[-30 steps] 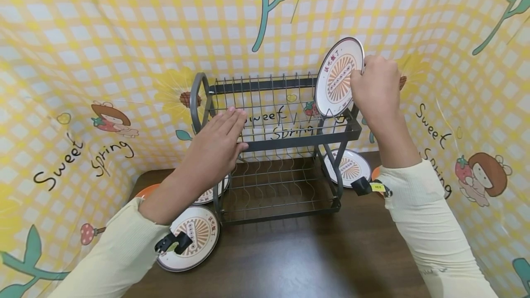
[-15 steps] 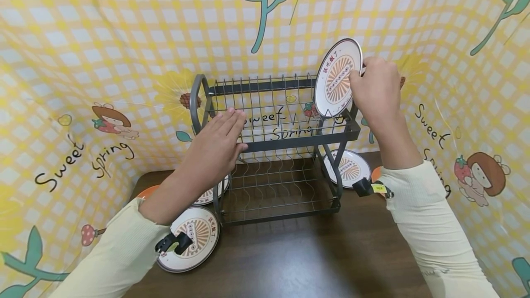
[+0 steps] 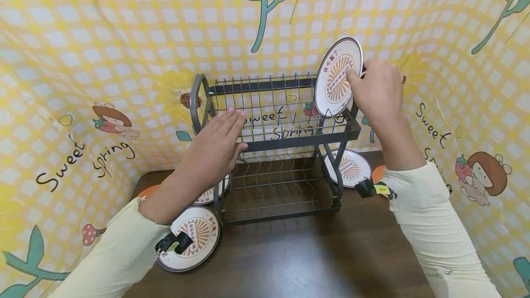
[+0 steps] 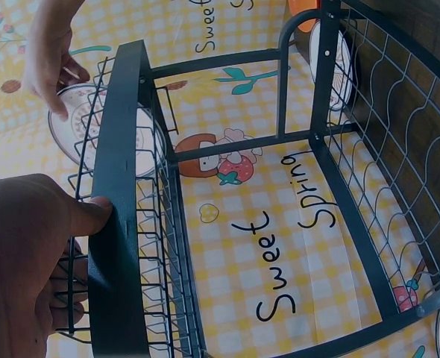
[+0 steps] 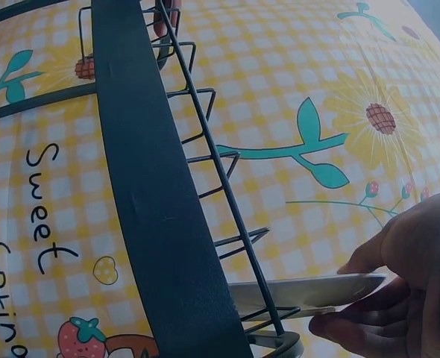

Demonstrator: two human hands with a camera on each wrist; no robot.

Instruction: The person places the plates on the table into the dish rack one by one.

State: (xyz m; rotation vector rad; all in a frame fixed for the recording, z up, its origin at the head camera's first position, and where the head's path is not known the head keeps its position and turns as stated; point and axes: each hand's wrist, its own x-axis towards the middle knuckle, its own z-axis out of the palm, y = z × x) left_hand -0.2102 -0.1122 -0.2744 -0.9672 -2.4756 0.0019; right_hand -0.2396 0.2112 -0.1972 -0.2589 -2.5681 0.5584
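Observation:
A dark grey two-tier dish rack point(image 3: 290, 140) stands on the table in the head view. My left hand point(image 3: 219, 139) holds its upper front rail near the left end, the thumb point(image 4: 93, 215) against the rail and the fingers over the wires. A white plate with an orange sunburst print point(image 3: 337, 79) stands tilted in the upper tier's right end. My right hand point(image 3: 378, 88) pinches that plate's right edge, thumb on the printed face and fingers behind. In the right wrist view the plate point(image 5: 317, 291) shows edge-on between thumb and fingers.
Printed plates lie at the left front point(image 3: 196, 238), left of the rack point(image 3: 204, 197), and behind its right leg point(image 3: 349, 169). Orange items show at the left point(image 3: 148, 191) and right point(image 3: 377, 174). Yellow checked cloth point(image 3: 165, 22) surrounds the dark wooden table point(image 3: 281, 252).
My right hand and wrist have shifted slightly to the right, while the plate stays in nearly the same spot. My left hand has not visibly moved.

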